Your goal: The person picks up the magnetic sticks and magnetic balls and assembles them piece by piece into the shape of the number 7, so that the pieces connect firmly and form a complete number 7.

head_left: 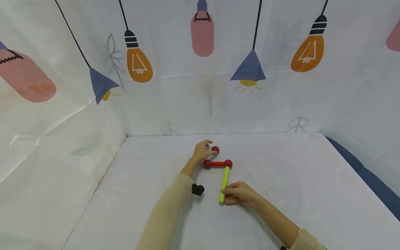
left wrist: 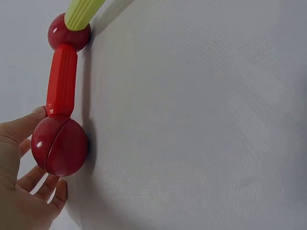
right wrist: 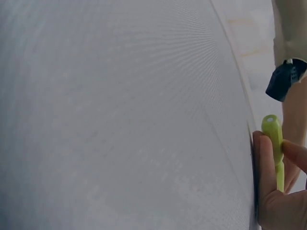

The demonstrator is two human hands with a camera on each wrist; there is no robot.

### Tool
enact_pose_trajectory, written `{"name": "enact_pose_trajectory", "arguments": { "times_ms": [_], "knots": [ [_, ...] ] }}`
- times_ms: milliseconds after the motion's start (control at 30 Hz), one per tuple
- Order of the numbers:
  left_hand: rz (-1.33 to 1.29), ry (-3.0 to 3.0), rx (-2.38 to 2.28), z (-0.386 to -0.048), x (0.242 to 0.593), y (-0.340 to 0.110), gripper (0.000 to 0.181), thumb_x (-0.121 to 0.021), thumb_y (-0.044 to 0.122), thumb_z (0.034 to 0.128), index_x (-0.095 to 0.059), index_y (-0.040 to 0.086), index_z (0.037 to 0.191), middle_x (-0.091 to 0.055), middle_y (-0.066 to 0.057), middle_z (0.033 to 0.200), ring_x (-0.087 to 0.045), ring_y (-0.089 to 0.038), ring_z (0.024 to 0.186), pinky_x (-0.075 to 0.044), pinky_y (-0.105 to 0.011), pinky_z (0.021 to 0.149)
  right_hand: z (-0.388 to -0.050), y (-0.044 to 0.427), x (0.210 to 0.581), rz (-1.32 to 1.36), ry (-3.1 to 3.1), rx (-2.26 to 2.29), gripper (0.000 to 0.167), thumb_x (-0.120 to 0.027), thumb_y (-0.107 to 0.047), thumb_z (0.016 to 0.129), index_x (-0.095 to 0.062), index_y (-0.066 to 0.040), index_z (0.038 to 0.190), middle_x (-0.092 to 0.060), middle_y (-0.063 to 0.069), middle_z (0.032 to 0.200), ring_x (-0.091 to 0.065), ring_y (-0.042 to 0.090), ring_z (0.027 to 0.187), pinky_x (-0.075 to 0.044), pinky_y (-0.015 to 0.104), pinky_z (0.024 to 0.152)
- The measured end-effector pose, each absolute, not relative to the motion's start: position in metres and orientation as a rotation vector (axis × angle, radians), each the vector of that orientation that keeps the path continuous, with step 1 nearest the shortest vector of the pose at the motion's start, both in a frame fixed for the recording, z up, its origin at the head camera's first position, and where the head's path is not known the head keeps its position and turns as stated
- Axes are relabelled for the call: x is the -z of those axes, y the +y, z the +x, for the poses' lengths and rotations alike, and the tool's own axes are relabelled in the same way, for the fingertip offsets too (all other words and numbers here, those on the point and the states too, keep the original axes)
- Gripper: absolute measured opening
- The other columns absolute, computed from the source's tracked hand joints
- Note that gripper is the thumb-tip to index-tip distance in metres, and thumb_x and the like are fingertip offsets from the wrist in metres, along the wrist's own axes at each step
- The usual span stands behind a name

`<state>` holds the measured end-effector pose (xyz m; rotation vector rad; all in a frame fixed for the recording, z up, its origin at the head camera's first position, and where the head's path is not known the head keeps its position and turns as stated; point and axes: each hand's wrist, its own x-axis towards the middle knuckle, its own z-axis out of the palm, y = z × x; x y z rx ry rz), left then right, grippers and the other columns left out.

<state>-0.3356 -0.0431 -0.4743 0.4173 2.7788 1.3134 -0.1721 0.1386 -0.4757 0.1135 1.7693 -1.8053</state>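
Note:
On the white table, a short red rod (head_left: 217,164) joins two dark red balls, the left ball (head_left: 207,164) and the right ball (head_left: 228,163). A longer yellow-green rod (head_left: 224,184) runs from the right ball towards the person. Its near end is pinched between the thumb and fingers of my right hand (head_left: 240,193); the right wrist view shows this rod (right wrist: 272,136) in the grip too. My left hand (head_left: 201,151) is spread at a third red ball (head_left: 215,149), behind the red rod. The left thumb is at that ball; whether it touches cannot be told.
A dark wrist camera (head_left: 198,189) sits on the left sleeve (head_left: 170,208), close above the table (head_left: 125,194). Behind the table hangs a white cloth (head_left: 187,104) printed with lamps. Something dark blue (head_left: 365,173) lies past the right edge.

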Motion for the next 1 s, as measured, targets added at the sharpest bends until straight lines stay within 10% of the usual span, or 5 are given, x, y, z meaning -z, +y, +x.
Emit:
{"name": "enact_pose_trajectory", "arguments": {
  "times_ms": [1000],
  "knots": [
    [0.249,2.716,-1.524,-0.334,0.476,-0.056,0.039,-0.073,0.021,0.0819,-0.064,0.003,0.116,-0.065,-0.016,0.104,-0.057,-0.024,0.092,-0.049,-0.032,0.078,-0.172,0.138,0.474,0.145,1.766,1.805,0.027,-0.066,-0.012,0.088,-0.058,0.008,0.104,-0.066,0.009,0.081,-0.067,0.015,0.071,-0.055,0.031,0.071]
  ]
}}
